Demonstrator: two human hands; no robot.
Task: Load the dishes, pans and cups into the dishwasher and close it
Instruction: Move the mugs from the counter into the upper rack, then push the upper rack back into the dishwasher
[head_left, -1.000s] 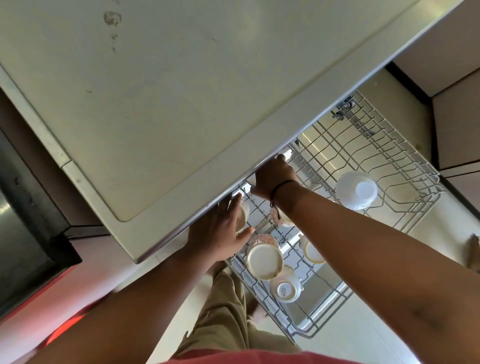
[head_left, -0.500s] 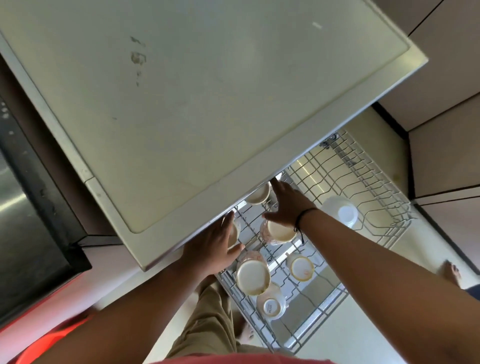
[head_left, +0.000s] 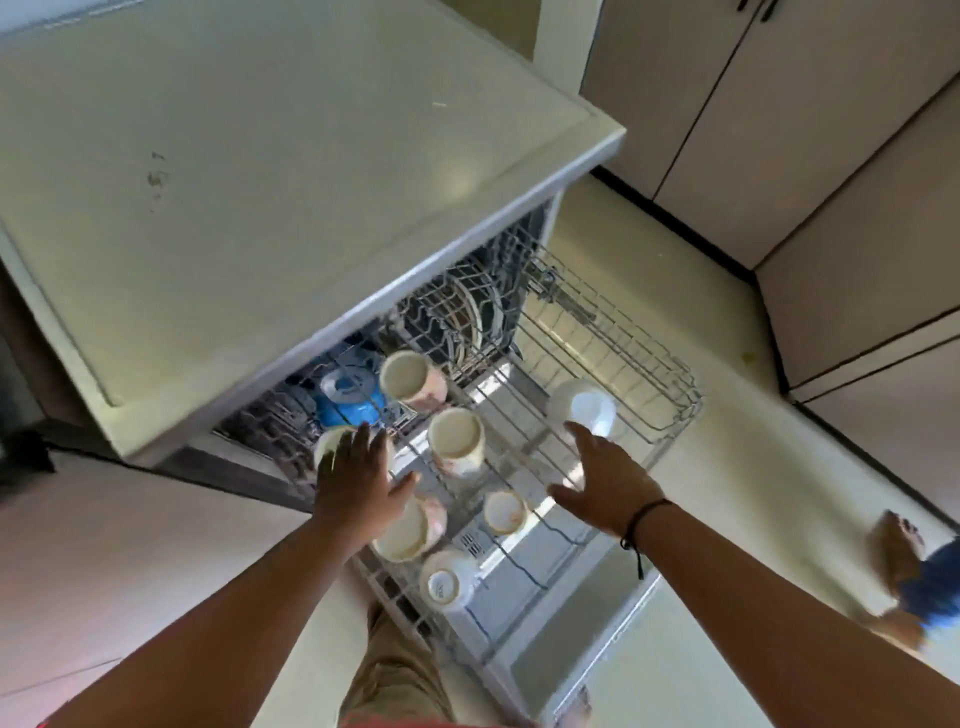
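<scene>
The dishwasher's upper wire rack is pulled out under the counter. Several cream cups sit upside down in it, among them one at the back, one in the middle and a small one. A white bowl lies on the rack's right side. My left hand hovers with fingers spread over the left cups, its fingertips at a cup near the rack's left edge. My right hand is spread open above the rack, holding nothing. Plates and a blue dish show in the lower rack.
The open dishwasher door lies low in front of my legs. Beige cabinet doors line the right wall. Another person's bare foot and blue sleeve stand on the floor at the far right.
My view has pulled back and up, so the rack and the dishwasher's inside show more. Both hands have drawn back from the cups at the rack's rear and now hover open.
</scene>
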